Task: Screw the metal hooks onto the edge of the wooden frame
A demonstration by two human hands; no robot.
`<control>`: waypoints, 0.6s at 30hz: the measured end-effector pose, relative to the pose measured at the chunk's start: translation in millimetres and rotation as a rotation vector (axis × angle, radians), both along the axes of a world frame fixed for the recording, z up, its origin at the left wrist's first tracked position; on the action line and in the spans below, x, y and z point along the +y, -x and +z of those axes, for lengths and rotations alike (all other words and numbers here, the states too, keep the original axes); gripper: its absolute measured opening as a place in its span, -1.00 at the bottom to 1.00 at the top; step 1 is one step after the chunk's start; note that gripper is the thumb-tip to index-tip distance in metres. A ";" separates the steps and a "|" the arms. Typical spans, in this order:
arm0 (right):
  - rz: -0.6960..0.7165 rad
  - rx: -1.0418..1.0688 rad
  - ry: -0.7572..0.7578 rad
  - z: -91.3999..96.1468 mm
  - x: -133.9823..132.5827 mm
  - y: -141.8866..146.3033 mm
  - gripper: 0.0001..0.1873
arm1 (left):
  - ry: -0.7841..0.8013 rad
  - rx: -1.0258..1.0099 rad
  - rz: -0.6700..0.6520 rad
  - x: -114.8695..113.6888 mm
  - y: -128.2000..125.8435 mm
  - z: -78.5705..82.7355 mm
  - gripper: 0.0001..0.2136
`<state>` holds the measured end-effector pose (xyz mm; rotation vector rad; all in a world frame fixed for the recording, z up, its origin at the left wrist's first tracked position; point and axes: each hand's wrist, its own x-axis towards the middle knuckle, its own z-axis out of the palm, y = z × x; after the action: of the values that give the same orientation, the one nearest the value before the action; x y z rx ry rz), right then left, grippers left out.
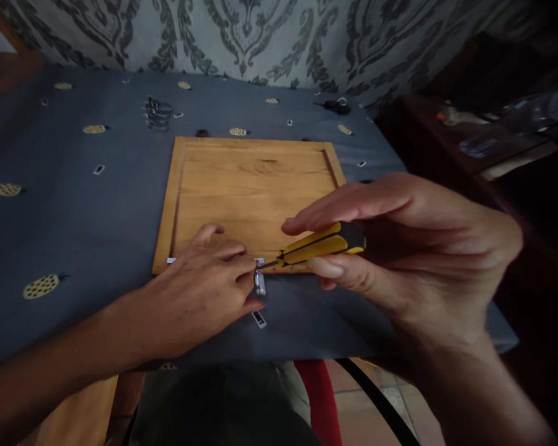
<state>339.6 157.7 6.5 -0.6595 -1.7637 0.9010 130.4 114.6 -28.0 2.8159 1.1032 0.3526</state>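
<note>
A framed wooden panel [242,198] lies flat on the table. My right hand [428,254] grips a short yellow and black screwdriver [316,244] between thumb and fingers. Its thin shaft points left, toward a small shiny metal latch [260,283] at the panel's near edge. Bent over that same edge, my left hand [209,288] has its fingertips at the latch, with the thumb just below. The fingers cover part of the latch, and the screwdriver's tip meets it close to them. I cannot make out a screw head there.
The table wears a dark blue cloth [74,229] with yellow fruit prints. Small metal parts [158,113] lie at the back left, and a dark object with a ring [337,106] at the back right. Patterned fabric [242,31] rises behind. To the right stands a dark surface with blurred items [483,142].
</note>
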 end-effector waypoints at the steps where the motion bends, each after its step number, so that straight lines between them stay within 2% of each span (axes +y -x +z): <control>1: 0.004 -0.004 0.003 0.5 0.5 -0.4 -0.68 | -0.002 0.004 -0.003 0.1 0.0 0.0 -0.69; 7: 0.024 -0.035 0.116 2.7 -4.7 -3.9 -0.63 | 0.033 0.021 -0.005 0.4 -0.4 1.3 -0.73; 13: -0.058 -0.056 -0.033 -0.1 -3.5 -3.0 -0.68 | 0.017 0.013 0.001 1.2 -0.6 1.9 -0.72; 16: -0.161 -0.023 -0.113 0.1 -2.1 -3.6 -0.71 | 0.008 -0.013 -0.013 1.3 -0.1 -0.2 -0.70; 18: -0.213 -0.006 -0.115 0.7 -2.3 -4.6 -0.75 | 0.017 -0.022 -0.020 1.1 0.5 -1.5 -0.69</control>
<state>344.2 155.4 7.2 -0.7591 -1.6991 0.6485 129.9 115.7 -29.5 2.7997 1.0683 0.3699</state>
